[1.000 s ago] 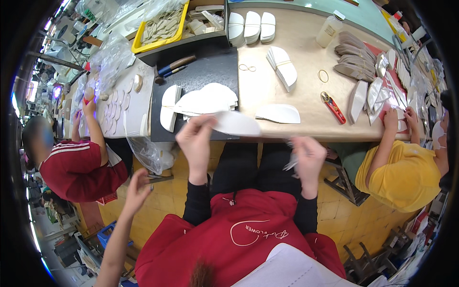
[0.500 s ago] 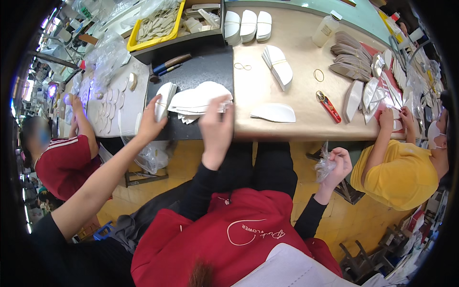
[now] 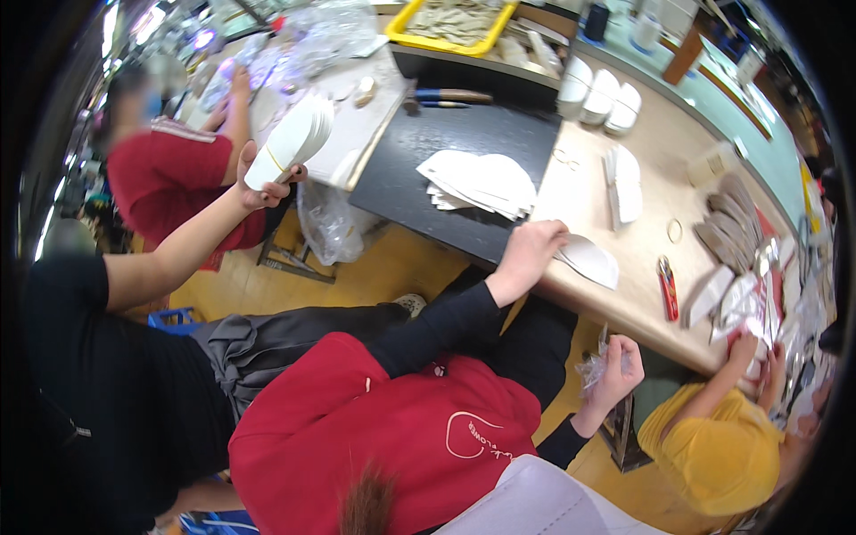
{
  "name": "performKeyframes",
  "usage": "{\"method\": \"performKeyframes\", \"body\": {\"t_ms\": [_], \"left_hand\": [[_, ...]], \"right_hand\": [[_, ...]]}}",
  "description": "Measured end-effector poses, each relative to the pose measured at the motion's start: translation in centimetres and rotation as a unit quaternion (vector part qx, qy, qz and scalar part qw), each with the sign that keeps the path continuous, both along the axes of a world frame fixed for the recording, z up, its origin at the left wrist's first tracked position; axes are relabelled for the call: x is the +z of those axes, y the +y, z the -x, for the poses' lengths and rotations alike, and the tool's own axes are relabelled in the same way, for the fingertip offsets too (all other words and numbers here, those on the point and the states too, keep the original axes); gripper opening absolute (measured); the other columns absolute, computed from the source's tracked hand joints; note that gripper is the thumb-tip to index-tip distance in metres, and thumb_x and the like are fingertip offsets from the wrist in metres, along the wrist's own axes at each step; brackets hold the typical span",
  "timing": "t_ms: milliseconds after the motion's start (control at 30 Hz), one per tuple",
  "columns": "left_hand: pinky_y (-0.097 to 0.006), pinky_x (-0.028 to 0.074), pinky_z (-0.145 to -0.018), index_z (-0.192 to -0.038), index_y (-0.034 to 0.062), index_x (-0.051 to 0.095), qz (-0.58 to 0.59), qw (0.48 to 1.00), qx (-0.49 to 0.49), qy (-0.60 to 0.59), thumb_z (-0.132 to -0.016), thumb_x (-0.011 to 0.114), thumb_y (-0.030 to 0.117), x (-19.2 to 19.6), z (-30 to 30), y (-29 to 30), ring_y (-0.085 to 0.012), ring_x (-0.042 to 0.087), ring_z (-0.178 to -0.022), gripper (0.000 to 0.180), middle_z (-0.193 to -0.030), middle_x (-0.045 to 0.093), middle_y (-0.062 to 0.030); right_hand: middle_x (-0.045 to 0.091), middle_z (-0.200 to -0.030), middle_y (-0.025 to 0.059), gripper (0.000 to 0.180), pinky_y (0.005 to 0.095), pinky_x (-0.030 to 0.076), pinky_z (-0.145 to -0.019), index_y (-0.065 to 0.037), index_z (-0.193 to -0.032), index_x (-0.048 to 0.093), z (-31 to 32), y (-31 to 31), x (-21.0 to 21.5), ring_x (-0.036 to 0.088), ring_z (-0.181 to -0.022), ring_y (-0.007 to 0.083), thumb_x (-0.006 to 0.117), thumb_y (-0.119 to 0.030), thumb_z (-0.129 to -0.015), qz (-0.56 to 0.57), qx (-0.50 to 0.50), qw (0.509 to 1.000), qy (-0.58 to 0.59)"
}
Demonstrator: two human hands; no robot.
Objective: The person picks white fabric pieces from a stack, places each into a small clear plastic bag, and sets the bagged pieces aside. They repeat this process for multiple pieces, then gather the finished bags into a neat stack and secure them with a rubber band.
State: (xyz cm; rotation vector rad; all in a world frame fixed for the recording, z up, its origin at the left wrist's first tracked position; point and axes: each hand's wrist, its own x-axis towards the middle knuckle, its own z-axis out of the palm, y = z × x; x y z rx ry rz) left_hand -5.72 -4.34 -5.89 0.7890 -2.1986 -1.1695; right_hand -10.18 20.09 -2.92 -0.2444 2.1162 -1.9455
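My left hand lies on the front edge of the wooden table, fingers curled over the end of a single white insole-shaped piece. My right hand hangs below the table edge, closed on a crumpled clear plastic bag. A fanned pile of the same white pieces rests on the black mat just beyond my left hand.
A person in a black shirt at the left holds up a banded stack of white pieces. Another person in red works at the far left and one in yellow at the lower right. Brown insoles, a red tool and a yellow tray are on the table.
My left hand left the pile on the black mat and came to the single white piece. The person in black lifted a banded stack off the table. My right hand stayed low.
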Motion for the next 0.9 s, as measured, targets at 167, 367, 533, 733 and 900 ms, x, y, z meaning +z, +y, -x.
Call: {"method": "performKeyframes", "body": {"t_ms": [167,367,533,733,900], "left_hand": [[-0.035,0.055,-0.071,-0.099,0.0021,0.074,-0.116,0.989,-0.001,0.089,-0.088,0.071,0.015,2.6,-0.6,0.9,-0.0281,0.07,-0.074,0.018,-0.086,0.072,-0.0159],[-0.023,0.054,-0.072,-0.1,-0.0026,0.075,-0.284,0.948,-0.094,0.107,-0.09,0.075,0.008,5.9,-3.0,3.2,-0.0067,0.067,-0.081,0.015,-0.089,0.075,-0.0055],[-0.023,0.055,-0.075,-0.106,-0.0073,0.074,-0.402,0.904,-0.056,0.134,-0.095,0.07,0.006,5.6,-4.1,5.2,-0.0089,0.067,-0.08,0.017,-0.09,0.075,-0.0073],[-0.025,0.05,-0.088,-0.13,-0.0077,0.062,-0.382,0.91,-0.066,0.149,-0.107,0.054,0.02,5.0,-4.3,7.4,-0.0112,0.062,-0.096,0.037,-0.109,0.07,-0.0093],[-0.029,0.041,-0.101,-0.15,-0.0076,0.039,-0.295,0.941,-0.131,0.098,-0.11,0.042,0.025,5.3,-5.1,9.2,-0.0209,0.051,-0.119,0.051,-0.132,0.047,-0.0156]], "right_hand": [[0.058,-0.077,-0.0026,0.015,0.0193,0.035,-0.06,0.003,-0.105,0.071,0.2,-2.5,1.0,0.048,-0.066,0.0035,0.069,0.0,-0.09,-0.032,0.047,0.993,0.105],[0.063,-0.075,-0.0002,0.032,0.023,0.042,-0.057,-0.003,-0.118,0.07,-0.2,-4.5,3.7,0.054,-0.063,0.0053,0.075,-0.001,-0.086,-0.062,0.087,0.982,0.154],[0.063,-0.071,0.0092,0.027,0.035,0.048,-0.053,-0.006,-0.104,0.076,-0.5,-7.1,3.0,0.061,-0.057,0.0254,0.08,-0.001,-0.078,-0.096,0.103,0.905,0.401],[0.055,-0.063,0.0069,0.023,0.0357,0.044,-0.049,-0.006,-0.098,0.077,-0.8,-7.5,2.0,0.057,-0.052,0.0235,0.079,-0.004,-0.076,-0.166,0.073,0.867,0.464],[0.055,-0.064,0.0069,0.017,0.036,0.045,-0.049,-0.007,-0.095,0.075,-0.7,-7.4,1.8,0.057,-0.053,0.0249,0.075,-0.007,-0.078,-0.161,0.07,0.871,0.459]]}}
